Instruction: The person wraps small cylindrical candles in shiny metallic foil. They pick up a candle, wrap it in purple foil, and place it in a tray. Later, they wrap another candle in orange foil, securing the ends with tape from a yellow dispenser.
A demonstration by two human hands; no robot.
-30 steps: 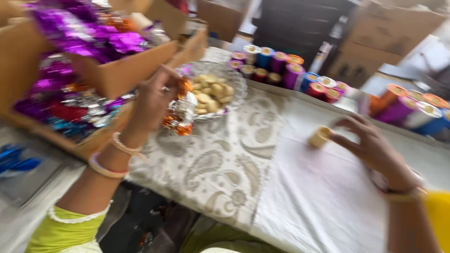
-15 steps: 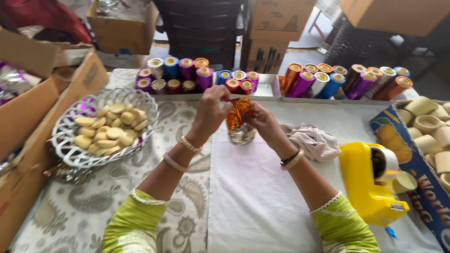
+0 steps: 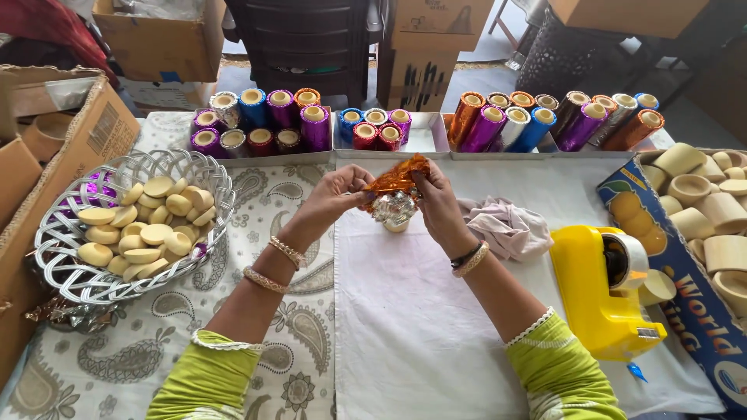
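We look down at our 2 hands meeting over the middle of the bench (image 3: 405, 342), which is covered by a white cloth with a paisley cloth to its left. Our left hand (image 3: 331, 198) pinches the left edge of an orange foil sheet (image 3: 398, 177) between thumb and fingertips. Our right hand (image 3: 436, 204) is closed on the sheet's right side, and its fingers also touch a small silver foil-wrapped piece (image 3: 394, 210) held just under the orange sheet, between both hands and above the white cloth.

To the left, a silver wire basket (image 3: 70, 272) holds pale round discs (image 3: 152, 225). Cardboard boxes (image 3: 74, 136) stand at the far left. Along the back edge, shallow trays carry rolls of coloured foil (image 3: 268, 117), upright or leaning, in purple, blue, red, orange and silver. Just right of our hands lies a crumpled pinkish cloth (image 3: 506, 225). Further right stands a yellow tape dispenser (image 3: 603, 292), and beside it an open box of pale wooden cups (image 3: 704, 202).
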